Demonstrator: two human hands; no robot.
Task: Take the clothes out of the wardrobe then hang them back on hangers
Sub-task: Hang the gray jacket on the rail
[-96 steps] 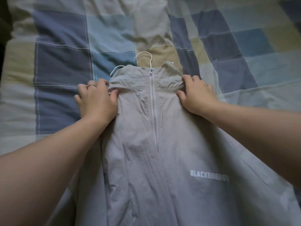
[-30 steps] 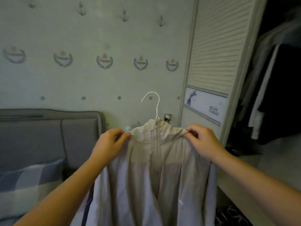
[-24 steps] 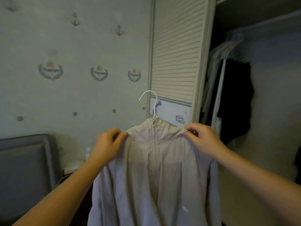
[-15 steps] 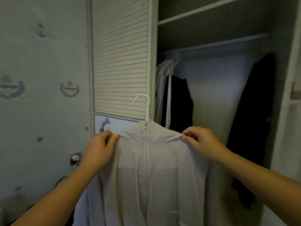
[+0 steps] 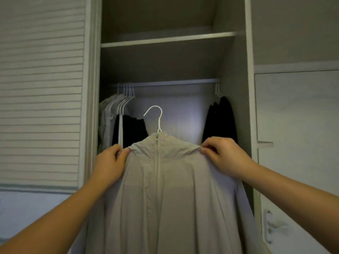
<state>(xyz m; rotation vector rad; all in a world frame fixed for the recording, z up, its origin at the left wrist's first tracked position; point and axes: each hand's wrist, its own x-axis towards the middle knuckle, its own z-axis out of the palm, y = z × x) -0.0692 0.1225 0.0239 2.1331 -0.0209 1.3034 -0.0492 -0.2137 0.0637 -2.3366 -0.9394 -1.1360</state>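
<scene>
Here's the pale grey-beige jacket (image 5: 165, 189), held up in the air right in front of the open wardrobe (image 5: 233, 61). It is zipped to the collar and draped on a thin white wire hanger (image 5: 159, 118) whose hook pokes up above the neck. The left hand (image 5: 110, 164) pinches one shoulder and the right hand (image 5: 225, 156) pinches the other, each grip closed on a fold of cloth. I'd call this the hang-it-back step: the garment is on its hanger, not yet on the rail (image 5: 170, 82). That bar sits above the hook, bare between the bunch of white hangers (image 5: 125, 99) on the left and the dark clothes (image 5: 220, 120) on the right. So the next move wants a lift, then the hook dropped over the bar in that gap. The fabric looks light and crinkly, falling in long soft folds.
</scene>
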